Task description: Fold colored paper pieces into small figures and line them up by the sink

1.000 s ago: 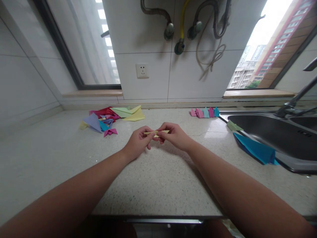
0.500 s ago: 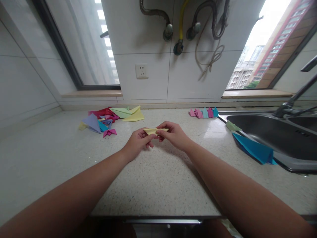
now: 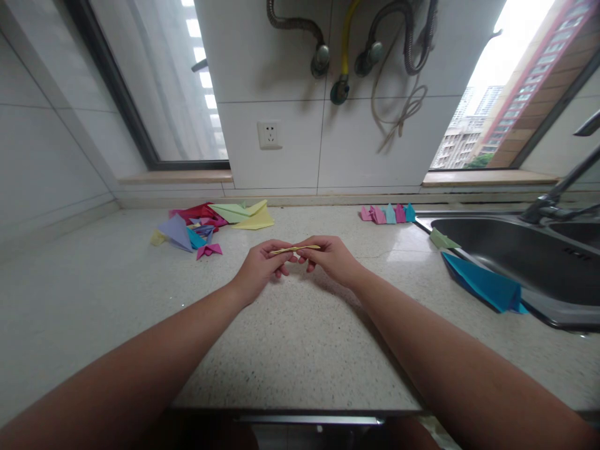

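Observation:
Between both hands, just above the speckled countertop, is a small piece of folded yellow paper, seen nearly edge-on as a thin strip. My left hand pinches its left end between thumb and fingers. At the right end, the thumb and fingers of my right hand close on it. The two hands' fingertips almost meet at the paper's middle, and parts of the paper are hidden by them.
Back left lies a pile of folded papers, including a lilac one, a yellow one and a pink one. Small folded paper figures line the back right. A large blue folded paper lies beside the metal sink.
The yellow paper has tilted from showing its broad face to a thin edge. My right fingers have shifted slightly on it; both hands keep their hold.

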Demonstrator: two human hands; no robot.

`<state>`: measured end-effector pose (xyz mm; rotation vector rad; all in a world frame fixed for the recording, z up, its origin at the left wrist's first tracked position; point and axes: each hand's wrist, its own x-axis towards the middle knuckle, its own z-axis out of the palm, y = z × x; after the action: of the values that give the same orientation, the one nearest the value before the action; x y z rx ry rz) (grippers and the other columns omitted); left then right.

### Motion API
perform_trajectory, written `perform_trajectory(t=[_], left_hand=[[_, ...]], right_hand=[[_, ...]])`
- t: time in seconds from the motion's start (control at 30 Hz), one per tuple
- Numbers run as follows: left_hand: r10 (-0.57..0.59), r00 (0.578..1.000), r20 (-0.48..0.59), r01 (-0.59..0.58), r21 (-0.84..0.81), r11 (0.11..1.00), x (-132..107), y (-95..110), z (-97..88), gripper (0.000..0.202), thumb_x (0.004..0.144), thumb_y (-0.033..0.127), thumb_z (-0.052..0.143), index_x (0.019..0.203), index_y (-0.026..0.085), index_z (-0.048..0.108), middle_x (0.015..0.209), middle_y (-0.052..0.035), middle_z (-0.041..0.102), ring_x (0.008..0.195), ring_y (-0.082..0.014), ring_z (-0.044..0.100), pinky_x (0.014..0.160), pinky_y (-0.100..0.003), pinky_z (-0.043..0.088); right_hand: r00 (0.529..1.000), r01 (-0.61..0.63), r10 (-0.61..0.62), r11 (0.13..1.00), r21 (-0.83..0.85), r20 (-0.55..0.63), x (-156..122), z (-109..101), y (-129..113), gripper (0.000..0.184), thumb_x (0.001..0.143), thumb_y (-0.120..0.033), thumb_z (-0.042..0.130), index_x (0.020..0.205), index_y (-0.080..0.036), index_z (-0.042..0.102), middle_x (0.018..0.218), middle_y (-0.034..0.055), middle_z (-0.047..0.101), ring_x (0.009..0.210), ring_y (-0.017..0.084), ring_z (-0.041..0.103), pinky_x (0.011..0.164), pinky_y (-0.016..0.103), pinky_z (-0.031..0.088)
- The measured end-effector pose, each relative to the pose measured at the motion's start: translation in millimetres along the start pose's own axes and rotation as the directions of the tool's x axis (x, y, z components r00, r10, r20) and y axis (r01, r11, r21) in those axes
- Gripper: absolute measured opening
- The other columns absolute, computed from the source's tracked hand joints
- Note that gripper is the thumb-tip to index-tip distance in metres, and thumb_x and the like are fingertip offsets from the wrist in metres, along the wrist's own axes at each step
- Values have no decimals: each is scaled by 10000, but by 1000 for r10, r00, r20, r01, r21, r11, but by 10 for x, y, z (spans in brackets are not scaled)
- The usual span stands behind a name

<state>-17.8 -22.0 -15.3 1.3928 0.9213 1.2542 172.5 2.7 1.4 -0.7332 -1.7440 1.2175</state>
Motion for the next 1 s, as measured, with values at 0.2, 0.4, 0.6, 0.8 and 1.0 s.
perform_trajectory(t=[0.2,0.4,0.6,0.8,1.0], left_hand=[[31,999,-35,-33,-57,998,8,12,20,300,719,341,796,941,167,694,862,-69,758,596,-117,628,506,-216,415],[70,996,-61,-75,-93,993,35,-11,5,239,708,295,809,865,134,729,814,-85,758,744,-179,702,626,-263,499],[77,996,-46,-84,-157,984,34,21,4,191,717,248,808,849,129,738,846,-96,771,799,-197,726,714,-297,549],[87,996,-36,-92,-147,985,26,48,-14,227,705,260,820,880,135,746,892,-99,772,853,-221,729,755,-330,566],[70,997,-26,-74,-179,981,35,44,-58,242,752,277,790,957,150,771,944,-105,771,850,-203,726,753,-305,560]], right_hand=[[999,14,-14,1000,-7,-48,12,-15,33,256,751,-334,748,963,-194,775,888,58,752,713,134,655,710,297,552],[998,10,-13,999,-33,-66,25,-29,63,275,735,-332,761,973,-197,777,879,62,759,811,170,676,823,350,526],[991,92,-102,988,-126,-81,20,-24,7,223,759,-358,751,920,-210,792,861,64,755,824,182,673,808,346,512],[987,130,-142,982,-139,-78,-3,-19,-87,228,747,-362,768,922,-218,791,876,64,764,822,188,695,812,352,532],[996,56,-60,997,-61,-62,-2,-69,-55,313,753,-357,771,1039,-231,768,1017,73,761,957,218,703,959,428,513]])
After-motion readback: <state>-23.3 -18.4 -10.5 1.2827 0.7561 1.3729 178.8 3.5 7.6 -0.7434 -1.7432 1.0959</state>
